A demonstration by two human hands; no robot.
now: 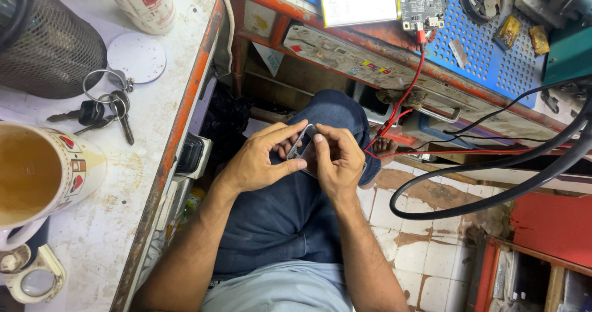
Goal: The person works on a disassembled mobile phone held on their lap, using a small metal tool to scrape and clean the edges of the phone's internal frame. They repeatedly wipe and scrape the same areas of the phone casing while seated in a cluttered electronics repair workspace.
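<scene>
Both my hands meet over my lap, above my blue jeans point(277, 213). Between them is a small dark phone-like device point(303, 144) with a pale rim. My left hand point(259, 158) wraps its left side, thumb along the lower edge and fingers over the top. My right hand point(338, 158) grips the right side, with a fingertip pressed on the device's top edge. Most of the device is hidden by my fingers.
A worn white worktop point(154, 96) at left carries a bunch of keys point(102, 111), a mug point(43, 176), a mesh holder point(52, 47) and a white disc point(136, 57). Ahead are a blue pegboard bench point(487, 47), a circuit board point(420, 2), red wires point(404, 105) and a thick black cable point(493, 195).
</scene>
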